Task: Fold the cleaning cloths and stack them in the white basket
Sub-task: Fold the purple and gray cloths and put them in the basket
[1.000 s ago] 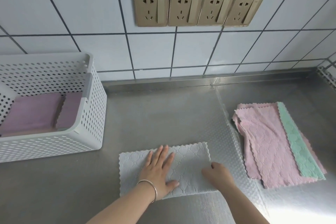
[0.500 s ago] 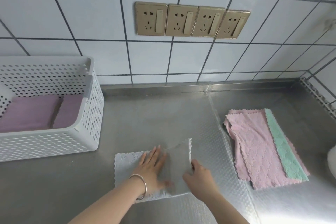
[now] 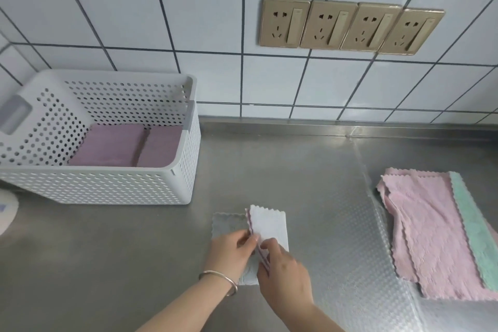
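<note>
Cloths, unfolded: pink and green pile (image 3: 431,232) flat on the bench (image 3: 107,264), right side.
Basket (image 3: 172,178): white, perforated; two folded purple cloths (image 3: 129,147) side by side inside.
Cloth in work (image 3: 269,225): grey, part-folded, bench centre.
Grip: left hand (image 3: 231,253) and right hand (image 3: 283,272) both pinch its folded edge.
</note>
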`<state>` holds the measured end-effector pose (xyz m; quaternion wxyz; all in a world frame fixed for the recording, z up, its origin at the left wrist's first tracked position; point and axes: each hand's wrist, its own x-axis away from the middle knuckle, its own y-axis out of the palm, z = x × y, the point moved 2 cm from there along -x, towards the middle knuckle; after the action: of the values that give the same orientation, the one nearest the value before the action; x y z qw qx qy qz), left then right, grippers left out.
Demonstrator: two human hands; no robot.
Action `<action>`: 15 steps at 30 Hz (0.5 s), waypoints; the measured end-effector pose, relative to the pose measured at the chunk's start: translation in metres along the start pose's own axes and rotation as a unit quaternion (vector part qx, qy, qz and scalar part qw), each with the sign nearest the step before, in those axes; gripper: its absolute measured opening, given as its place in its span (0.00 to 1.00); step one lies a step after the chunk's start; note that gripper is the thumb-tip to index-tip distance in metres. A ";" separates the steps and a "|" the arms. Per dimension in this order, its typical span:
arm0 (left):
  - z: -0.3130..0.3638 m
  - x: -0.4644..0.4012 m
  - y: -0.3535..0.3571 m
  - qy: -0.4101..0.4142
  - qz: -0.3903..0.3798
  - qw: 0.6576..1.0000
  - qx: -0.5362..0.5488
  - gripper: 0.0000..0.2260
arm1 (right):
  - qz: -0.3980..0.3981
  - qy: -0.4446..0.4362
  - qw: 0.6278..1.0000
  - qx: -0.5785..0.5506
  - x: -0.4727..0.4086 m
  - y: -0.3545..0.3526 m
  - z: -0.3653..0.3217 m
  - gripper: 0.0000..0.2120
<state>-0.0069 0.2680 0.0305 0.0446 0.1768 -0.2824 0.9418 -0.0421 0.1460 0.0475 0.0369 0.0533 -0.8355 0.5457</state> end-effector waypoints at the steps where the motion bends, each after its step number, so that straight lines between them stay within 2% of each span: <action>1: -0.003 -0.003 -0.002 -0.010 0.005 1.000 -0.017 0.17 | 0.004 -0.025 1.000 0.013 0.001 0.004 -0.004 0.27; 2: -0.006 -0.005 -0.004 -0.020 0.007 0.999 -0.035 0.18 | 0.012 -0.050 0.998 0.023 0.001 0.009 -0.006 0.29; 4: -0.016 -0.009 -0.002 -0.048 -0.002 0.998 -0.049 0.18 | 0.035 -0.104 0.994 0.027 0.003 0.021 -0.007 0.29; 7: -0.029 -0.013 0.001 -0.094 -0.020 0.995 -0.038 0.17 | 0.079 -0.183 0.980 0.023 0.002 0.029 -0.009 0.16; 9: -0.034 -0.016 0.001 -0.107 -0.025 0.993 -0.049 0.19 | 0.085 -0.224 0.971 0.024 0.004 0.038 -0.007 0.13; 10: -0.035 -0.017 0.001 -0.111 -0.024 0.992 -0.057 0.19 | 0.077 -0.234 0.969 0.026 0.004 0.041 -0.005 0.16; 12: -0.036 -0.019 -0.002 -0.118 -0.009 0.991 -0.065 0.19 | 0.053 -0.228 0.972 0.034 0.007 0.046 0.002 0.28; 15: -0.043 -0.021 -0.008 -0.131 0.019 0.989 -0.058 0.18 | -0.002 -0.182 0.981 0.061 0.008 0.052 0.020 0.41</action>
<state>0.0004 0.2987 -0.0064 -0.0009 0.2903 -0.3433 0.8932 -0.0571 0.1477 -0.0072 -0.1181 0.1553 -0.7935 0.5764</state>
